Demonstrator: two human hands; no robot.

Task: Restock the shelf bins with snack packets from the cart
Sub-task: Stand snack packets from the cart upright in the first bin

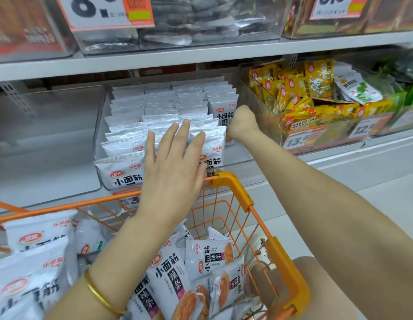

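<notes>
A clear shelf bin [97,144] holds several rows of white snack packets [159,100] standing upright. My left hand [173,167] lies flat with straight fingers against the front middle packets. At the bin's right side my right hand [243,122] is bent down at the wrist, among the packets. Its fingers are hidden, so whether it holds one does not show. Below, the orange wire cart [235,188] carries more of the same white packets [168,280], lying loose.
To the right stands a clear bin of yellow packets [300,93], with green ones [362,91] beyond it. An empty clear bin [50,125] sits to the left. A shelf board [200,56] with more bins runs overhead. My knee [300,269] is by the cart.
</notes>
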